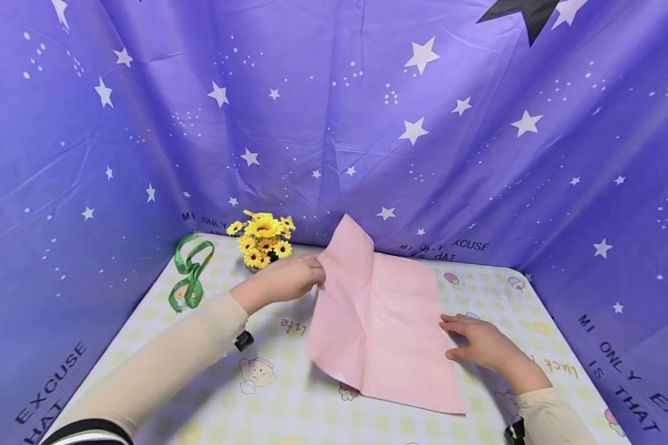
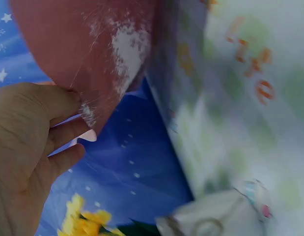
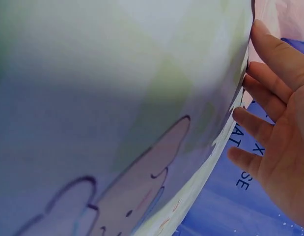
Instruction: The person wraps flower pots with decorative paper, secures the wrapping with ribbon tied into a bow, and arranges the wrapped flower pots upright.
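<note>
A creased pink sheet (image 1: pixel 403 334) lies on the table, its left part lifted along an upright fold and its far left corner sticking up. My left hand (image 1: pixel 289 278) pinches the left edge of the sheet between thumb and fingers. In the left wrist view, the raised side of the sheet (image 2: pixel 88 44) shows a scuffed white patch beside my left hand (image 2: pixel 24 147). At the right edge rests my right hand (image 1: pixel 481 343), palm down with fingers spread. The right wrist view shows those fingertips at the tabletop, my right hand (image 3: pixel 289 147) holding nothing.
Behind my left hand stands a small pot of yellow flowers (image 1: pixel 261 238). A looped green ribbon (image 1: pixel 192 272) lies at the back left of the table. Purple star-printed curtains (image 1: pixel 323 111) enclose the checked tablecloth (image 1: pixel 278 402) on the back and both sides.
</note>
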`<state>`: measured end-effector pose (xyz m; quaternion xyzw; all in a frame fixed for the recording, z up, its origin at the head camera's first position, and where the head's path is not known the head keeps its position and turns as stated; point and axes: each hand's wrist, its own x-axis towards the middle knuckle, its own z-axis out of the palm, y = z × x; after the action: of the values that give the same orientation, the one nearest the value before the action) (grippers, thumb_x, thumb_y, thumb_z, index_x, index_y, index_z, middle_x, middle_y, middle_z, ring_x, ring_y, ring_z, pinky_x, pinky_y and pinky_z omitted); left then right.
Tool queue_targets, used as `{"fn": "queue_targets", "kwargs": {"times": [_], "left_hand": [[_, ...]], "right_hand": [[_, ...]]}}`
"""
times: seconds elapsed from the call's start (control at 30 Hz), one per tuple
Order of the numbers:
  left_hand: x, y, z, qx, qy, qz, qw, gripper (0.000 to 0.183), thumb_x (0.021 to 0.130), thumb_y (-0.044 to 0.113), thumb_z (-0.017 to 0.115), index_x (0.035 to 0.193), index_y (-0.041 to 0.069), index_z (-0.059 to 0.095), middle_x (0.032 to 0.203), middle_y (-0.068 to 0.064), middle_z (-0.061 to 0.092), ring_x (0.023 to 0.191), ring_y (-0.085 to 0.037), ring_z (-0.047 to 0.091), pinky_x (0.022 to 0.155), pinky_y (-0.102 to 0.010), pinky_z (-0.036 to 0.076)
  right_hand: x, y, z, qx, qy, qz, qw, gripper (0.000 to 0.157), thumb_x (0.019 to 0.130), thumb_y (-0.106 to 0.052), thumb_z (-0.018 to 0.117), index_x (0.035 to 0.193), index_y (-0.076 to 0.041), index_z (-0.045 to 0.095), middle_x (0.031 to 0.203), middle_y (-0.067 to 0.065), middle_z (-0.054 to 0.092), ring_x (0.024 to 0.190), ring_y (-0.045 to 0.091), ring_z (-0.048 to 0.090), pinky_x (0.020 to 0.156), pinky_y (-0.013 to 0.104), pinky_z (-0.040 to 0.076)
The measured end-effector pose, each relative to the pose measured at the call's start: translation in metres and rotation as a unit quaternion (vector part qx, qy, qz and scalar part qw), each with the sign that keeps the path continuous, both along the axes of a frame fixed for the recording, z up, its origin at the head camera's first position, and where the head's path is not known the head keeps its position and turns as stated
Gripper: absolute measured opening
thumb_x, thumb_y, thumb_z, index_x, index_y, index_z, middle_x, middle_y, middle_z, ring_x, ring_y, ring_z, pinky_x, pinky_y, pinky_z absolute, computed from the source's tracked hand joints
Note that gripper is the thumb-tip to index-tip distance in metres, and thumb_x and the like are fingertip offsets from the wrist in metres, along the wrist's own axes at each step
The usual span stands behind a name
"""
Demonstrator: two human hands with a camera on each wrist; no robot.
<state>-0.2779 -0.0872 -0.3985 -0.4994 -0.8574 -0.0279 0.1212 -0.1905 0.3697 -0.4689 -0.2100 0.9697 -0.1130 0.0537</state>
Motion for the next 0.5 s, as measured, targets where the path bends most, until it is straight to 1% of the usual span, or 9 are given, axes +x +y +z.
{"fn": "queue_targets", "kwargs": {"times": [0.17, 0.23, 0.37, 0.5], "left_hand": [[0.004, -0.018, -0.014, -0.016, -0.041, 0.003, 0.999, 0.016, 0.098, 0.007, 0.065, 0.096, 0.018, 0.075, 0.1, 0.005, 0.074, 0.099, -0.015, 0.069, 0.09, -0.033, 0.057], [0.006, -0.023, -0.02, -0.022, -0.054, 0.007, 0.9983, 0.016, 0.098, 0.007, 0.065, 0.095, 0.018, 0.075, 0.099, 0.005, 0.074, 0.097, -0.015, 0.069, 0.089, -0.032, 0.057], [0.008, -0.029, -0.034, -0.031, -0.058, 0.006, 0.9978, 0.012, 0.095, 0.008, 0.07, 0.092, 0.018, 0.077, 0.096, 0.005, 0.075, 0.093, -0.014, 0.07, 0.088, -0.03, 0.057], [0.008, -0.033, -0.048, -0.037, -0.065, 0.005, 0.9972, 0.011, 0.092, 0.009, 0.073, 0.092, 0.019, 0.078, 0.095, 0.006, 0.076, 0.092, -0.012, 0.071, 0.086, -0.028, 0.058]], "right_hand": [[-0.003, 0.0, 0.002, 0.016, 0.0, 0.002, 1.0, 0.071, 0.08, -0.039, 0.085, 0.137, -0.003, 0.064, 0.15, 0.015, 0.055, 0.138, 0.048, 0.046, 0.11, 0.067, 0.038], [-0.004, -0.001, 0.001, 0.025, 0.0, 0.001, 1.0, 0.071, 0.079, -0.04, 0.086, 0.136, -0.004, 0.065, 0.149, 0.015, 0.056, 0.138, 0.047, 0.046, 0.11, 0.067, 0.037], [-0.007, -0.002, -0.001, 0.037, -0.002, -0.002, 0.999, 0.071, 0.078, -0.042, 0.086, 0.135, -0.005, 0.065, 0.148, 0.014, 0.056, 0.138, 0.047, 0.047, 0.109, 0.068, 0.037], [-0.008, -0.001, -0.001, 0.036, -0.002, 0.001, 0.999, 0.07, 0.077, -0.04, 0.087, 0.134, -0.004, 0.066, 0.148, 0.015, 0.056, 0.138, 0.047, 0.047, 0.109, 0.068, 0.037]]}}
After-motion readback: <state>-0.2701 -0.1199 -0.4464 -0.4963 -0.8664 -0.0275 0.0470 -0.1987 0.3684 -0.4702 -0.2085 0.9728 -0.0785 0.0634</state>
